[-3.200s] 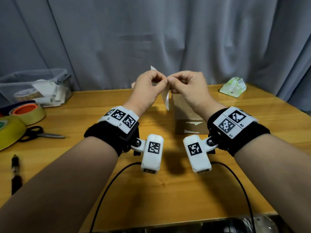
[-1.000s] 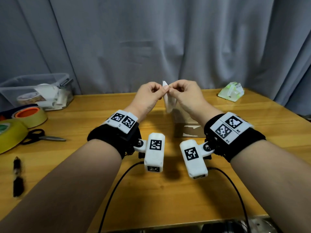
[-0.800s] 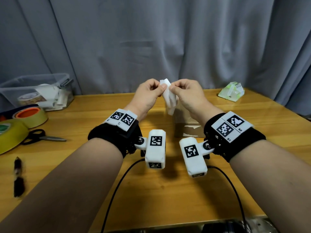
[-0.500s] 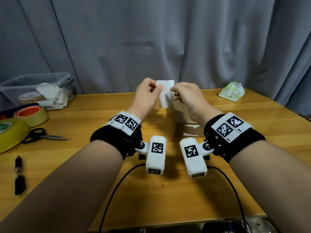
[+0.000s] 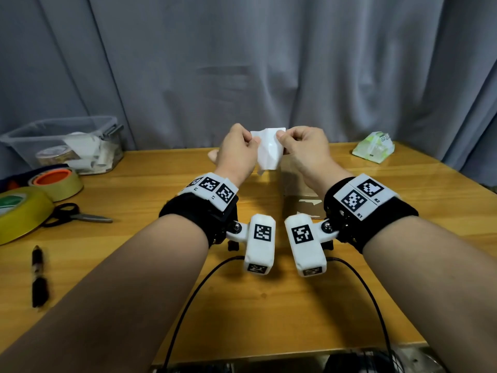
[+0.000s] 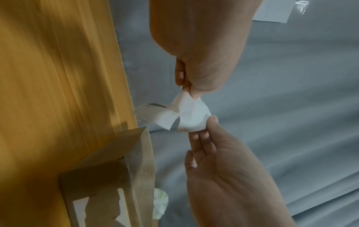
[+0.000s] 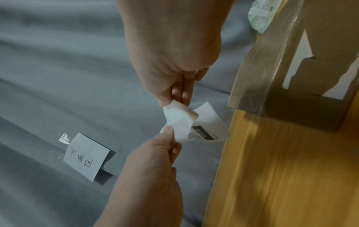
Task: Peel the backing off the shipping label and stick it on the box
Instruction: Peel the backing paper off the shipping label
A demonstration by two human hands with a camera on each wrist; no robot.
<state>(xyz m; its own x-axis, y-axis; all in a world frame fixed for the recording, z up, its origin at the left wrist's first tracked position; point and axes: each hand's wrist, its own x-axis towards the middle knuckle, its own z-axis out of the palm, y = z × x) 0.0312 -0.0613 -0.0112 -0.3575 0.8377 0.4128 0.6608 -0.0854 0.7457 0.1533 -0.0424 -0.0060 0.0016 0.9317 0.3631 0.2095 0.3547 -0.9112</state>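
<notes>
now the two sheets have come apart where half a second ago they showed as one flat white piece, and a second ago as a crumpled fold; nearest the person, both hands are raised above the box point(image 5: 301, 195), which stands on the table point(image 5: 242, 305) just below and behind the wrists; the left hand point(image 5: 236, 149) pinches one white sheet between thumb and fingertips, and the right hand point(image 5: 301, 146) pinches the other the same way, fingers curled tight on the paper; the shipping label point(image 7: 211, 129), with a black printed bar, curls away from the plain backing point(image 7: 178, 121), though the two look joined still along one edge; so the peel seems well under way but unfinished, and nothing is stuck on the box yet; beyond the box hangs the grey curtain point(image 5: 242, 63).
</notes>
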